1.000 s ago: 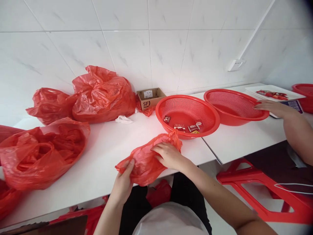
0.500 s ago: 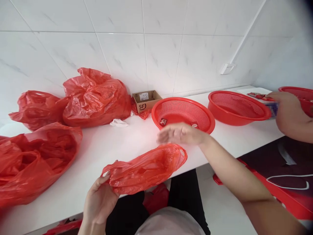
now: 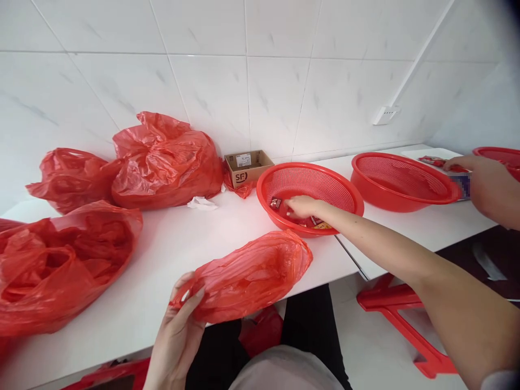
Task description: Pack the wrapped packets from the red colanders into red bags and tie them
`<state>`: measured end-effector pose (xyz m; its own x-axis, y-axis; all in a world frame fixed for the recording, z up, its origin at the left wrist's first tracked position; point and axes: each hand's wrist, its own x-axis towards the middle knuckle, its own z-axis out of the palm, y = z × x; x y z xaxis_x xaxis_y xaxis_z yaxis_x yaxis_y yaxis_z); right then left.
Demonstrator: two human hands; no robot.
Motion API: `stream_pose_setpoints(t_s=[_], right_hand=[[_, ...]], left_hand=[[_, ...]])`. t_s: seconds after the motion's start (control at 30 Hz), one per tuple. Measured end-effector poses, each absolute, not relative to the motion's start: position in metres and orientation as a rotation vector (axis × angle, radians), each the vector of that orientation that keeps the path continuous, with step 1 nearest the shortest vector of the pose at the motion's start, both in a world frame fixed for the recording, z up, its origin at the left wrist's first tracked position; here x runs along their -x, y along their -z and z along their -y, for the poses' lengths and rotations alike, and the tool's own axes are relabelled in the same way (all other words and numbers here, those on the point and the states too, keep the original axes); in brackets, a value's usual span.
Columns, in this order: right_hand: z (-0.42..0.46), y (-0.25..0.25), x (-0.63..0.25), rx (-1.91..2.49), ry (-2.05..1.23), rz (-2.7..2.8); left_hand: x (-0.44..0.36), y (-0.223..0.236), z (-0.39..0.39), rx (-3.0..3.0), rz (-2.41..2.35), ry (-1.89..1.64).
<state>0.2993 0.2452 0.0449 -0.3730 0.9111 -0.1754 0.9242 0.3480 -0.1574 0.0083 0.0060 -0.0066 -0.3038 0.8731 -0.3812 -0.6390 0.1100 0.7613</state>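
Note:
My left hand (image 3: 179, 325) grips the left end of a limp red plastic bag (image 3: 252, 273) that lies along the front edge of the white table (image 3: 179, 244). My right hand (image 3: 300, 207) reaches into the nearer red mesh basket (image 3: 325, 181), fingers curled down over several small wrapped packets (image 3: 317, 221) at its bottom. Whether it holds one I cannot make out. One packet (image 3: 275, 203) lies just left of the hand.
Three stuffed red bags (image 3: 166, 162) (image 3: 69, 176) (image 3: 52, 265) fill the table's left side. A small open cardboard box (image 3: 247, 167) stands by the tiled wall. A second red basket (image 3: 402, 179) sits to the right, where another person's hand (image 3: 483, 179) works. A red stool (image 3: 402, 314) stands below.
My right hand left the bag, swung over the table and went down into the nearer basket. My left hand kept hold of the bag, which now lies stretched out flatter.

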Motion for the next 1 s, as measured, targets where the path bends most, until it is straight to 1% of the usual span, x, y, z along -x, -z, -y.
stream_pose_setpoints(t_s=[0.07,0.13,0.2,0.23,0.27,0.3,0.33,0.4,0.47,0.57,0.67,0.77,0.8,0.83,0.87,0.9,0.97,1.0], right_hand=[[-0.235,-0.062,-0.296,-1.726,0.456,-2.649],[-0.211,-0.075,-0.288,-1.601,0.83,-2.871],[-0.177,-0.078,-0.273,-1.184,1.318,-3.007],[-0.161,-0.074,-0.263,-0.928,1.411,-2.976],[-0.146,-0.066,-0.254,-0.749,1.359,-2.927],[-0.136,-0.056,-0.245,-0.68,1.212,-2.896],[-0.13,-0.043,-0.237,-0.72,1.02,-2.881],[-0.131,-0.017,-0.227,-0.935,0.708,-2.842],[-0.141,0.002,-0.224,-1.106,0.586,-2.795],[-0.149,0.004,-0.227,-1.106,0.616,-2.753],[-0.142,-0.029,-0.232,-0.914,0.74,-2.806],[-0.148,-0.078,-0.239,-0.59,1.17,-2.881],[-0.157,-0.091,-0.241,-0.546,1.325,-2.895],[-0.169,-0.101,-0.243,-0.589,1.419,-2.927],[-0.185,-0.106,-0.245,-0.739,1.414,-2.982],[-0.201,-0.107,-0.247,-0.975,1.306,-3.026],[-0.233,-0.097,-0.251,-1.462,0.917,-2.998],[-0.244,-0.089,-0.253,-1.59,0.789,-2.955]], left_hand=[[-0.006,0.013,-0.008,-0.328,-1.104,-1.502],[-0.007,0.018,-0.011,-0.362,-1.134,-1.473],[-0.013,0.02,-0.013,-0.4,-1.172,-1.466],[-0.017,0.019,-0.014,-0.434,-1.184,-1.46],[-0.02,0.018,-0.015,-0.477,-1.192,-1.449],[-0.024,0.017,-0.015,-0.526,-1.196,-1.429],[-0.027,0.015,-0.014,-0.577,-1.202,-1.406],[-0.031,0.012,-0.012,-0.672,-1.241,-1.362],[-0.031,0.011,-0.007,-0.727,-1.277,-1.337],[-0.027,0.011,-0.002,-0.695,-1.265,-1.356],[-0.023,0.01,0.0,-0.623,-1.244,-1.391],[-0.021,0.007,-0.002,-0.616,-1.255,-1.384],[-0.022,0.006,-0.003,-0.621,-1.258,-1.381],[-0.023,0.004,-0.004,-0.626,-1.257,-1.382],[-0.024,0.003,-0.004,-0.63,-1.252,-1.386],[-0.025,0.001,-0.005,-0.628,-1.24,-1.393],[-0.028,-0.001,-0.003,-0.615,-1.205,-1.405],[-0.029,-0.001,-0.002,-0.608,-1.191,-1.409]])
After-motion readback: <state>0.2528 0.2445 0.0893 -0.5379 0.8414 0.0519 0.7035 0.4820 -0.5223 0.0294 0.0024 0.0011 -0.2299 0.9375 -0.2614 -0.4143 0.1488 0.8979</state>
